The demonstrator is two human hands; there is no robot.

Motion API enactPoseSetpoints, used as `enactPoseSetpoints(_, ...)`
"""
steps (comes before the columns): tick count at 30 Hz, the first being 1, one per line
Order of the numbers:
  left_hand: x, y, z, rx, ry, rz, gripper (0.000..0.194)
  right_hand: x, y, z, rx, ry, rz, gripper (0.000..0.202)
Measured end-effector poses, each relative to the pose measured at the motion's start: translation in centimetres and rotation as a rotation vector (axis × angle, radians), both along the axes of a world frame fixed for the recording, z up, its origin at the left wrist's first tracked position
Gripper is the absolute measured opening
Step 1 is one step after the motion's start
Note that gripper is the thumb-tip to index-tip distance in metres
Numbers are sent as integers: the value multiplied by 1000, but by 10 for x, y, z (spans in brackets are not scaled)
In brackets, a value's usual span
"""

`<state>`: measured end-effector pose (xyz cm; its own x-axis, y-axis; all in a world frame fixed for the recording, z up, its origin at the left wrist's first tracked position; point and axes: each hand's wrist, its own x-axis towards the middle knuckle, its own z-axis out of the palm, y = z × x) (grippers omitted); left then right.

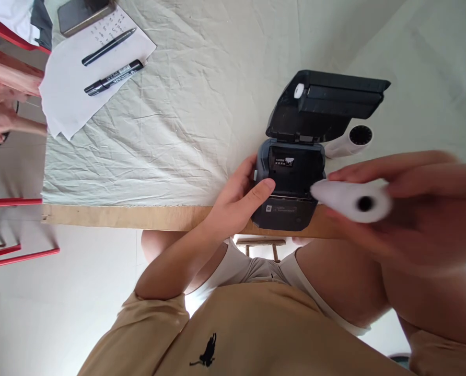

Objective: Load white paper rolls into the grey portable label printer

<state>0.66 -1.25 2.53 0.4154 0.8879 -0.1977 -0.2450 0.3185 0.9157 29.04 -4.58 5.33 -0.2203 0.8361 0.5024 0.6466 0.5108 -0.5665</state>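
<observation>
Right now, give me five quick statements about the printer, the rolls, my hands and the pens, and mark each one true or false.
1. The printer has its lid open. True.
2. The right hand holds a paper roll. True.
3. The left hand holds the marker. False: it holds the printer.
4. Another roll is on the table. True.
5. The pen and the marker lie on the floor. False: both lie on a sheet of paper on the table.
</observation>
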Motion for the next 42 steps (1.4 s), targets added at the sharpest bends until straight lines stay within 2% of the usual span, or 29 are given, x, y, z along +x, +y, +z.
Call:
enactPoseSetpoints(3,-1,0,-4,43,-20,4,68,-29,15,-3,216,17,75,20)
enactPoseSetpoints(5,-1,1,-6,62,-23,-3,69,-38,25,-6,358,-47,39,21)
enactPoseSetpoints(7,-1,1,-6,64,-11,-12,71,-43,31,-7,413,-93,5,22)
enactPoseSetpoints(14,-1,3,-5,39,-22,-66,84,-52,30,-12,338,-92,-78,33)
enactPoseSetpoints(18,0,3,-2,28,10,-58,82,-47,33,-19,291,-121,-79,31)
enactPoseSetpoints(23,2,2,-2,36,22,-21,81,-39,33,-16,319,-95,28,39)
enactPoseSetpoints(27,0,-1,-6,-1,32,23,98,-40,29,-10,350,-36,131,36)
enactPoseSetpoints(31,-3,-2,-3,9,60,-13,123,-43,26,-8,329,-55,220,25)
enactPoseSetpoints(36,-3,-3,-1,40,85,-21,127,-34,30,-5,258,-73,375,4)
enactPoseSetpoints(38,-4,-4,-3,24,117,-24,134,-31,31,-6,264,-1,320,11)
enactPoseSetpoints(42,-10,-5,-7,54,184,-74,150,-24,30,-14,352,91,16,14)
